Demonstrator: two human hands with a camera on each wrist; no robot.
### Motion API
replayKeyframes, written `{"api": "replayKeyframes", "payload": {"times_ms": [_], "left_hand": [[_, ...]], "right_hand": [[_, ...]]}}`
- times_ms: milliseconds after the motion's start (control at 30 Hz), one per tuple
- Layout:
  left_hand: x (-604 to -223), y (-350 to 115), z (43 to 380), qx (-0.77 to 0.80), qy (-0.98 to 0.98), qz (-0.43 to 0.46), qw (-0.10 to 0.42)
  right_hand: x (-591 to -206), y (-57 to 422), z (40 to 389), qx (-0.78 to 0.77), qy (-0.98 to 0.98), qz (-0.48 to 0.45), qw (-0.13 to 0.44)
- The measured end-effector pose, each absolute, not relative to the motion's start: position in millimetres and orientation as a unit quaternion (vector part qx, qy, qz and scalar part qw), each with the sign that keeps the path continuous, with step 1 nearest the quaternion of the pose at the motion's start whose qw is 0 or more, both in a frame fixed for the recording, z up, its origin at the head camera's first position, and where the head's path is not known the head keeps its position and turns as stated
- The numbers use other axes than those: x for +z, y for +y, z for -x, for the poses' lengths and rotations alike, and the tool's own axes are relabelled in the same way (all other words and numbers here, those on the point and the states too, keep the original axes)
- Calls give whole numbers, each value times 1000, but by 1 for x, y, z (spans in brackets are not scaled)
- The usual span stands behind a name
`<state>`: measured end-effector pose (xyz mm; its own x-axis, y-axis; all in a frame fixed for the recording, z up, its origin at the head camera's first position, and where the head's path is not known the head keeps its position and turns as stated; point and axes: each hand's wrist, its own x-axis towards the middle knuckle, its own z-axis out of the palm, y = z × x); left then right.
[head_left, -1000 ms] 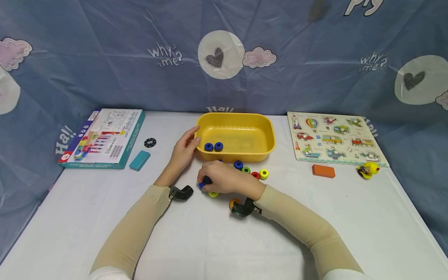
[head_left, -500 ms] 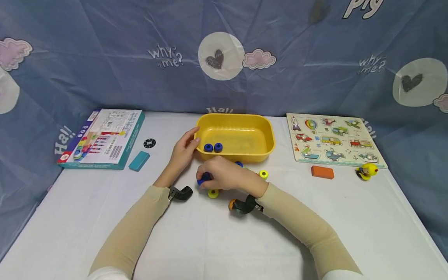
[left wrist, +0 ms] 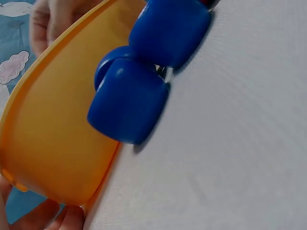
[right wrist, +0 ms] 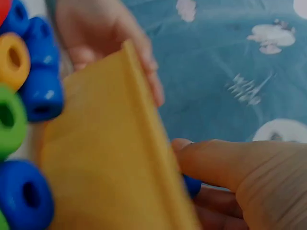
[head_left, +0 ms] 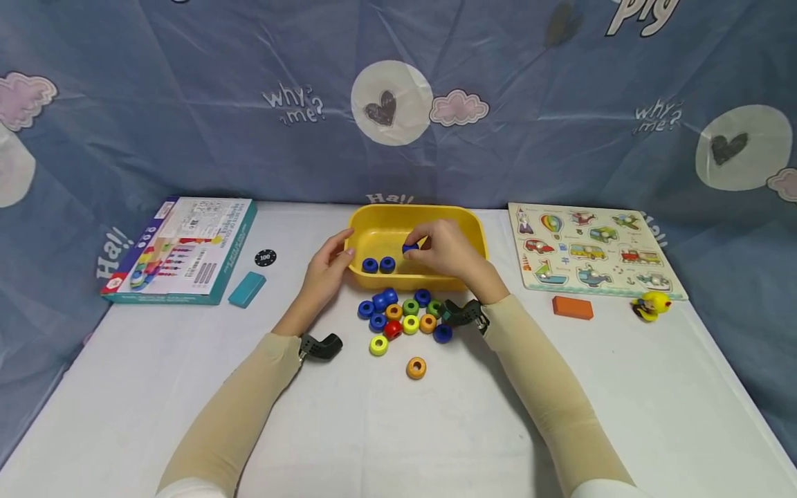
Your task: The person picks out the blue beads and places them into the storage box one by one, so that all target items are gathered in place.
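My right hand (head_left: 445, 249) is over the yellow plastic basin (head_left: 411, 281) and pinches a blue bead (head_left: 409, 247) between thumb and fingers. In the right wrist view that bead (right wrist: 192, 186) shows partly below the thumb, past the basin's rim. Two other blue beads (head_left: 378, 265) lie inside the basin at its left. My left hand (head_left: 326, 266) holds the basin's left end, thumb at the rim and fingers along the outer wall. In front of the basin lie several loose beads with holes, among them a red bead (head_left: 393, 329) and an orange bead (head_left: 416, 368).
At the left are a boxed toy (head_left: 180, 250), a teal block (head_left: 247, 289) and a black chip (head_left: 265, 257). A picture puzzle board (head_left: 594, 249), an orange block (head_left: 573, 307) and a small yellow figure (head_left: 651, 305) stand at the right. A printed cloth (head_left: 398, 166) hangs behind.
My right hand has picked up a blue bead from the pile and moved it up and right over the basin, uncovering the beads below. The left hand has stayed at the basin.
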<state>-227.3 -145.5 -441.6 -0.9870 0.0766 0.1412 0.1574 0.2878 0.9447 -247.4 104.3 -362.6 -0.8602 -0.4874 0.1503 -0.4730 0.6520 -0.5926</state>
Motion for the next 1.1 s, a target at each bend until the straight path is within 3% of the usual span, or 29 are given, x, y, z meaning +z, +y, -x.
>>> {"api": "replayKeyframes", "payload": {"times_ms": [233,533,767,967,1100], "left_hand": [[-438,-145,226,-601,-796,72,23],[-407,-137,207,-591,-803,72,17],[-435,-144,225,-600,-796,73,20],[-441,-145,228,-593,-802,73,33],[-441,-145,226,-593,-801,74,37]], "right_hand": [[-380,104,259,-311,916,252,21],[-386,100,262,-303,920,241,68],[-390,100,264,-320,910,234,126],[-390,100,265,-319,911,226,131],[-388,99,262,-313,917,232,92]]}}
